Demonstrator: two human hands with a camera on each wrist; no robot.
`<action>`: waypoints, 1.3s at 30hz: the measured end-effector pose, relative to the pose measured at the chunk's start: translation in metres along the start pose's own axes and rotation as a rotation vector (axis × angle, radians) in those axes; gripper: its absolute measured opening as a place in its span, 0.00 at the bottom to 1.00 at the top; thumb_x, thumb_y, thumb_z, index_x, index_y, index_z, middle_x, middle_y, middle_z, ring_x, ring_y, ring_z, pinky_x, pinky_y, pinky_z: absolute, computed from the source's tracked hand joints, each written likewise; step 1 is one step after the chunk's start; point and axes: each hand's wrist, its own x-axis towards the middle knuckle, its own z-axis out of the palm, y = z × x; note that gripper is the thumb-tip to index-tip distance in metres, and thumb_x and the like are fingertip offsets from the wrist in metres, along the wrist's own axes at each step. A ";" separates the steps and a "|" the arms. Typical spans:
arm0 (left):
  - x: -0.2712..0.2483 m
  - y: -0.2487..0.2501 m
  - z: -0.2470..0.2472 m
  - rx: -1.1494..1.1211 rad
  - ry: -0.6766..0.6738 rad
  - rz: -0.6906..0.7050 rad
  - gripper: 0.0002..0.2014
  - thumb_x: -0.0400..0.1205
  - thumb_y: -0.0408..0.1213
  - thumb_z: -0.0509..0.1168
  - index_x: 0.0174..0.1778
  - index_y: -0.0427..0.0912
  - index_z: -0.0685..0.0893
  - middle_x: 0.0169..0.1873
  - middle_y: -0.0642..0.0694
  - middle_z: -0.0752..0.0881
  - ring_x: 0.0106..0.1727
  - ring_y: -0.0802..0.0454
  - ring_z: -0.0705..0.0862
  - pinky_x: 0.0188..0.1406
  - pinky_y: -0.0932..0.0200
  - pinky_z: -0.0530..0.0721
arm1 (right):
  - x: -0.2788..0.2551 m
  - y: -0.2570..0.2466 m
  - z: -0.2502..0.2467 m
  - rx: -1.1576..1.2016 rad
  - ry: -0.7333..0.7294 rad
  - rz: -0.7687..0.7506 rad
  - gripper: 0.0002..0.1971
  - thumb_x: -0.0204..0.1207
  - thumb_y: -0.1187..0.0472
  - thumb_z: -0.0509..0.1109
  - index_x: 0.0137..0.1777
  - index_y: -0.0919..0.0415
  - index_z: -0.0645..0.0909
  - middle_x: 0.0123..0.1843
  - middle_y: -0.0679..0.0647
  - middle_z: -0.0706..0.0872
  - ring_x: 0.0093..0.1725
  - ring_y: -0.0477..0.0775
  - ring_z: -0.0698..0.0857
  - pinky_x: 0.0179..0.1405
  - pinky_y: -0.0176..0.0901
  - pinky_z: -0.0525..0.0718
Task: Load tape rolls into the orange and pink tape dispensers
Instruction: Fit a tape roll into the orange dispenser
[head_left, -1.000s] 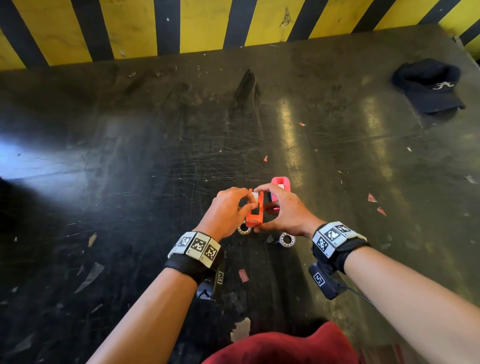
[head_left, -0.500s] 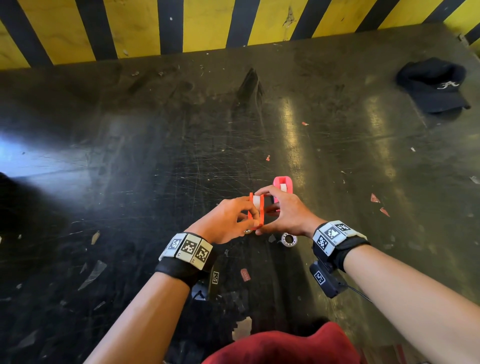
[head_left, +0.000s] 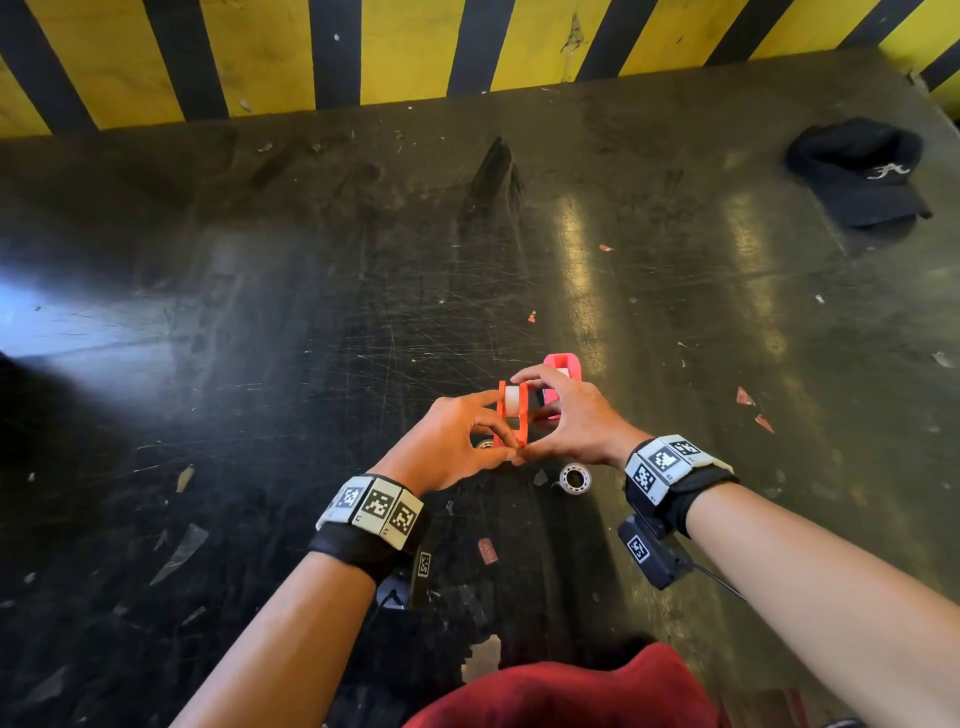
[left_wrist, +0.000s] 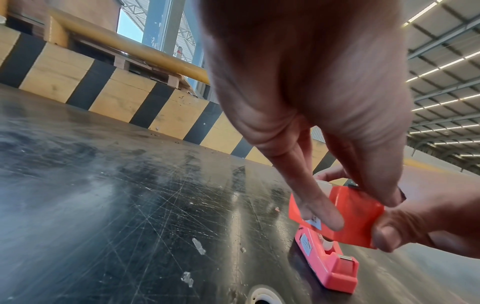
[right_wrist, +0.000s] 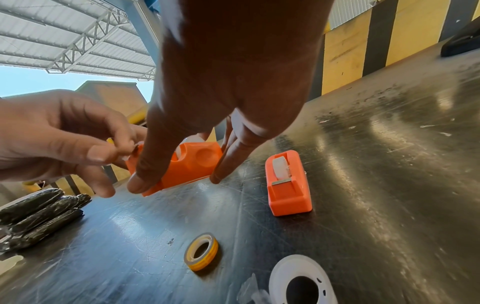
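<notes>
On the dark scratched table (head_left: 260, 364), close to the person: both dispensers and the spare rolls sit together.
Orange dispenser (head_left: 511, 415): raised just off the table between both hands, a pale tape roll (head_left: 512, 400) already sitting in its slot.
Left hand (head_left: 447, 447): fingers curled at the dispenser's near end, thumb and forefinger pinched on something small there, probably the loose tape end; the forefinger lies along the orange side in the left wrist view.
Right hand (head_left: 571, 415): thumb and fingers clamped on the two ends of the orange dispenser (right_wrist: 187, 164), steadying it.
Pink dispenser (head_left: 563, 366): resting on the table just beyond the right hand, a clear roll seated in it and a metal cutter at its front; it looks finished.
Spare rolls: a yellow-edged roll (right_wrist: 201, 252) and a white-cored roll (head_left: 575, 477) lie flat on the table nearer the person, unused.
Done, as I judge it: rolls placed in both dispensers.
Left: likely drawing the orange one's tape end to its cutter and setting the dispenser down.
Elsewhere: a dark cap (head_left: 857, 171) lies far off to the right.
</notes>
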 end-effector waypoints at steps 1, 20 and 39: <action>0.000 -0.001 0.000 -0.010 -0.004 0.010 0.05 0.77 0.39 0.81 0.47 0.49 0.96 0.79 0.50 0.81 0.74 0.55 0.83 0.71 0.69 0.78 | 0.000 0.001 0.000 0.005 0.000 0.001 0.47 0.55 0.57 0.95 0.74 0.46 0.76 0.61 0.36 0.82 0.54 0.41 0.90 0.47 0.25 0.86; 0.002 -0.015 0.011 -0.036 0.104 0.072 0.05 0.78 0.38 0.79 0.47 0.45 0.98 0.77 0.46 0.83 0.52 0.59 0.92 0.53 0.60 0.94 | -0.004 0.004 0.001 -0.002 0.032 -0.021 0.45 0.54 0.55 0.95 0.72 0.45 0.78 0.65 0.43 0.86 0.59 0.44 0.91 0.55 0.29 0.86; 0.002 -0.016 0.013 0.068 0.127 0.148 0.05 0.75 0.43 0.77 0.43 0.48 0.96 0.73 0.48 0.87 0.64 0.55 0.90 0.64 0.48 0.90 | -0.003 0.007 0.000 -0.008 0.049 -0.002 0.44 0.54 0.55 0.95 0.71 0.43 0.78 0.66 0.45 0.86 0.59 0.47 0.92 0.60 0.40 0.89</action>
